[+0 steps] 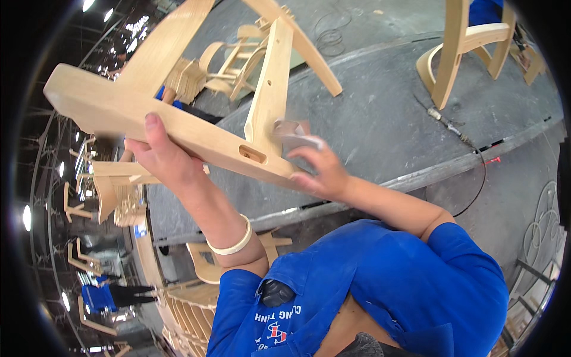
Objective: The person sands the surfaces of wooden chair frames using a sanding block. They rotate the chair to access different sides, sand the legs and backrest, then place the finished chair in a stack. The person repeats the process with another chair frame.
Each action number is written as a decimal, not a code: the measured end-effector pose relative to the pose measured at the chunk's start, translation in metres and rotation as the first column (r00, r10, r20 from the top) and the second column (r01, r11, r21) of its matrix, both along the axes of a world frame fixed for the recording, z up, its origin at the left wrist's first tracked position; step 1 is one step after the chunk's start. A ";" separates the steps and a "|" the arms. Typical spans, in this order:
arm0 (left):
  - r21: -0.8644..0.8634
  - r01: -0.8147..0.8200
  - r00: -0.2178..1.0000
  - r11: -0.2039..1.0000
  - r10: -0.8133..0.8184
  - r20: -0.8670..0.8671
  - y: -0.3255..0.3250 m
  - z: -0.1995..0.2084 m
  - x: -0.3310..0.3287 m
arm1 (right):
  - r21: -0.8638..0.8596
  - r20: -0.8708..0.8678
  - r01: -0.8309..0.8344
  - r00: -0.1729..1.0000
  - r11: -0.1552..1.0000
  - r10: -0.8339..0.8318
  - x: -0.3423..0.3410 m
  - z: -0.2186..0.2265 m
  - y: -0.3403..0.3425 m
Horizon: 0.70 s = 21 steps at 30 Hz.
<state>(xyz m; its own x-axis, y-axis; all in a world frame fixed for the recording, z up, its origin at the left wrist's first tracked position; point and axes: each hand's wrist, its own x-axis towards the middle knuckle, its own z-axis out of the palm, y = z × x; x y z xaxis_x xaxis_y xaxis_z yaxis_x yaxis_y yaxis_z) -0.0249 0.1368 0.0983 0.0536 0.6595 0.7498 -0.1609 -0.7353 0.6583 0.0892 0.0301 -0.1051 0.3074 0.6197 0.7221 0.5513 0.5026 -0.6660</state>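
A pale wooden chair frame (205, 137) slants across the view, its long rail raised above the grey worktable. My left hand (169, 152) grips this rail from beneath, the thumb lying along its face. Near the rail's lower right end is an oblong slot with a recess inside. A narrower leg (273, 83) with several holes rises from that end. Beside the joint my right hand (324, 169) pinches a folded piece of sandpaper (292, 134), grey and brownish, slightly blurred. The right thumb is close to the rail's end.
The grey worktable (380, 119) carries another chair frame (470, 41) at far right and an air hose coupling (443, 122), its hose hanging over the front edge. Chair parts (235, 65) stand beyond. Stacked curved wooden pieces (190, 309) lie lower left; a person in blue (101, 297) stands at left.
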 end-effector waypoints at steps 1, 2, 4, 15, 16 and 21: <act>-0.006 0.040 0.999 0.999 -0.040 -0.020 -0.003 -0.002 -0.007 | 0.003 0.004 0.014 1.000 1.000 -0.014 0.014 -0.002 -0.007; -0.025 0.032 0.999 0.999 -0.032 -0.025 -0.006 -0.005 -0.014 | 0.056 0.017 0.036 0.999 0.998 -0.037 0.026 -0.001 -0.012; -0.008 0.151 0.987 0.989 -0.151 -0.046 -0.010 -0.013 -0.024 | -0.003 -0.021 0.082 0.996 0.997 -0.082 0.049 0.008 -0.017; 0.061 0.412 0.908 0.909 -0.405 -0.107 -0.065 -0.055 -0.060 | 0.013 -0.254 -0.391 0.889 0.920 0.382 -0.014 -0.002 -0.019; 0.071 0.465 0.882 0.882 -0.455 -0.124 -0.067 -0.056 -0.061 | 0.066 -0.192 -0.309 0.929 0.949 0.316 -0.013 -0.005 -0.016; 0.051 0.326 0.943 0.944 -0.321 -0.087 -0.074 -0.057 -0.065 | 0.045 -0.156 -0.388 0.907 0.921 0.390 -0.001 -0.007 -0.010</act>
<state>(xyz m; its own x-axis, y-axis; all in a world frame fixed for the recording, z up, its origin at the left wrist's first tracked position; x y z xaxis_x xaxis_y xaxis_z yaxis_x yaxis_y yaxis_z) -0.0903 0.0632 0.0414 0.3150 0.5481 0.7748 -0.3486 -0.6925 0.6316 0.0884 0.0198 -0.1119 0.1549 0.7046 0.6925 0.1979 0.6646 -0.7205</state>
